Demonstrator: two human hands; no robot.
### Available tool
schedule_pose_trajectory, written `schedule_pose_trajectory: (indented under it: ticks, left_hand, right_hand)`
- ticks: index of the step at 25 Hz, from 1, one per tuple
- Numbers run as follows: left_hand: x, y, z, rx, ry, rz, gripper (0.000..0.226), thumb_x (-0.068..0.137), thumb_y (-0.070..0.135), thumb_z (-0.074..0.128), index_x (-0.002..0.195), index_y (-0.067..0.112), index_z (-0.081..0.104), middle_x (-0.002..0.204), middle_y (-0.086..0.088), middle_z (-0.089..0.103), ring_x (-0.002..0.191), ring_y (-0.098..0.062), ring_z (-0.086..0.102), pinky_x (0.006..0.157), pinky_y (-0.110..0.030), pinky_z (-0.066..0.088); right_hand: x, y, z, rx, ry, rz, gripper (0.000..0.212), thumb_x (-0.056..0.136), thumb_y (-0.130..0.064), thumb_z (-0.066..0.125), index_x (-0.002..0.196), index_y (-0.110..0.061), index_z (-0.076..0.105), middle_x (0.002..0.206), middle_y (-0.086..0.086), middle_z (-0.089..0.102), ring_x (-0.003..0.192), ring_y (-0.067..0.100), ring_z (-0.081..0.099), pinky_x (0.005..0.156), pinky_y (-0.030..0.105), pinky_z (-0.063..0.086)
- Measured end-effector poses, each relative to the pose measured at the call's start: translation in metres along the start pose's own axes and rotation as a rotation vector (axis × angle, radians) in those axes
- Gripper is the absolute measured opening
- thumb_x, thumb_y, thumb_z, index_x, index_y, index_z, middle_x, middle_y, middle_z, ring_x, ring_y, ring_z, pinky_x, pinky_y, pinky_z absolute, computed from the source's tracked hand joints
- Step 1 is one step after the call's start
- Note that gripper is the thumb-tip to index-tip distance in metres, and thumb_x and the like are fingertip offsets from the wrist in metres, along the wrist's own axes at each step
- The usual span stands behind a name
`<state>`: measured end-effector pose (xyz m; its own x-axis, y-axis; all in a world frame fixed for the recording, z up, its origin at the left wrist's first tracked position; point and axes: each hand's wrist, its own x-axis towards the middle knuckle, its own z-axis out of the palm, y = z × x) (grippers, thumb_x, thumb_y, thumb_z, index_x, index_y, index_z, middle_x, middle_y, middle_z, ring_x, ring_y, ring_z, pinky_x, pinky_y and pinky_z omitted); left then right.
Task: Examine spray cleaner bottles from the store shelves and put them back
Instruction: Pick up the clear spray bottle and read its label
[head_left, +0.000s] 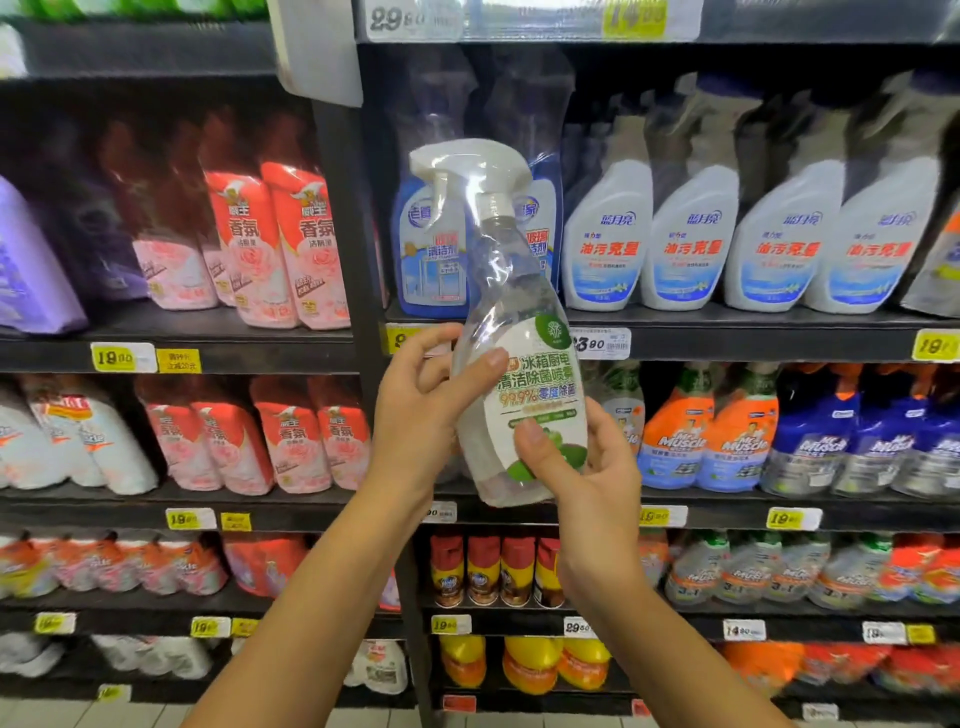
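A clear spray cleaner bottle (519, 332) with a white trigger head and a white and green label is held up in front of the shelves, tilted slightly to the left. My left hand (423, 410) grips its left side, thumb across the label. My right hand (582, 467) holds its lower right part, thumb pressed on the label's lower edge. The bottle's front label faces me.
Dark store shelves (727, 343) with yellow and white price tags fill the view. White spray bottles (691, 239) stand upper right, blue ones (431, 249) behind the held bottle. Orange and blue spray bottles (727, 431) sit right of my hands. Pink refill pouches (280, 244) are at left.
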<state>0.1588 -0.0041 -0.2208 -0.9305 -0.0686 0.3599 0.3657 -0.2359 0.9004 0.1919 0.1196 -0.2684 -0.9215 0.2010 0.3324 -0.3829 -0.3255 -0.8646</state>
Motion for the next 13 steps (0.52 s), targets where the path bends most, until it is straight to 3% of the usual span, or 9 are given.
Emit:
schedule_pose_trajectory:
  ticks: [4, 8, 11, 13]
  left_hand:
    - [0.011, 0.009, 0.005, -0.070, 0.074, 0.081, 0.044, 0.072, 0.014, 0.073, 0.112, 0.002, 0.060, 0.091, -0.010, 0.076, 0.079, -0.020, 0.073, 0.061, -0.023, 0.056]
    - [0.043, 0.038, 0.002, -0.120, 0.019, 0.200, 0.044, 0.073, 0.021, 0.066, 0.115, 0.010, 0.058, 0.094, -0.005, 0.076, 0.082, -0.016, 0.073, 0.064, -0.024, 0.056]
    - [0.074, 0.067, 0.004, 0.008, -0.090, 0.294, 0.037, 0.084, 0.020, 0.062, 0.120, 0.018, 0.051, 0.106, -0.001, 0.070, 0.092, -0.011, 0.070, 0.069, -0.020, 0.056]
    - [0.096, 0.090, 0.009, 0.144, -0.159, 0.368, 0.050, 0.078, 0.027, 0.069, 0.122, 0.024, 0.045, 0.115, 0.005, 0.063, 0.099, -0.007, 0.066, 0.076, -0.020, 0.055]
  right_hand:
    - [0.021, -0.008, 0.013, 0.022, -0.039, 0.000, 0.061, 0.065, -0.025, 0.077, 0.120, -0.017, 0.053, 0.104, -0.003, 0.072, 0.096, 0.011, 0.069, 0.072, 0.020, 0.055]
    - [0.065, -0.038, 0.029, -0.022, -0.174, -0.075, 0.066, 0.064, -0.025, 0.078, 0.125, -0.019, 0.052, 0.105, -0.002, 0.072, 0.095, 0.012, 0.070, 0.072, 0.022, 0.056]
    - [0.099, -0.060, 0.047, -0.053, -0.218, -0.181, 0.065, 0.069, -0.017, 0.078, 0.128, -0.021, 0.049, 0.106, -0.004, 0.072, 0.093, 0.009, 0.070, 0.072, 0.019, 0.055]
    - [0.123, -0.075, 0.059, -0.056, -0.227, -0.275, 0.055, 0.078, -0.006, 0.074, 0.125, -0.020, 0.049, 0.099, -0.015, 0.072, 0.089, 0.000, 0.069, 0.070, 0.015, 0.053]
